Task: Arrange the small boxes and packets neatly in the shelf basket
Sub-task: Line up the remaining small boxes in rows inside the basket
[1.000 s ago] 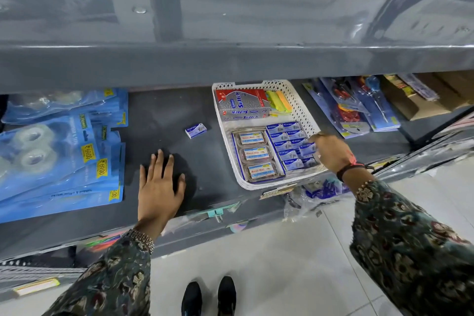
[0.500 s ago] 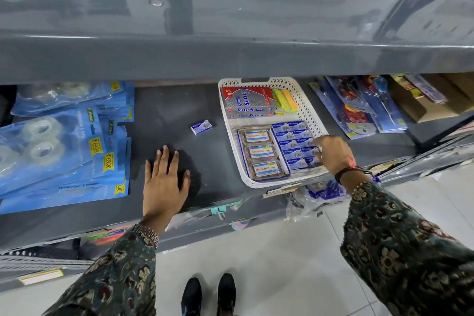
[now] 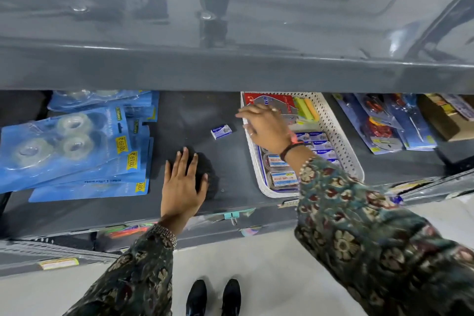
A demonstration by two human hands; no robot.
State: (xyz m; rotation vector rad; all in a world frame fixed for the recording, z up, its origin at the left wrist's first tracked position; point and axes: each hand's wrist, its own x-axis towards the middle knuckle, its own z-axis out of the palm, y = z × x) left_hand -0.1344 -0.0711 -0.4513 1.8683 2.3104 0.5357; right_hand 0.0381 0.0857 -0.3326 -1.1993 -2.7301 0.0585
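The right hand has left the basket's near corner, now seemingly reaching toward the loose small box.

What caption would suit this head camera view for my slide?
Right hand reaches over the white basket toward a stray small blue box on the shelf; left hand rests flat.

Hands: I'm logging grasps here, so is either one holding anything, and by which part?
Nothing is held. The left hand lies flat on the shelf; the right hand reaches open-fingered over the basket rim toward the loose small box.
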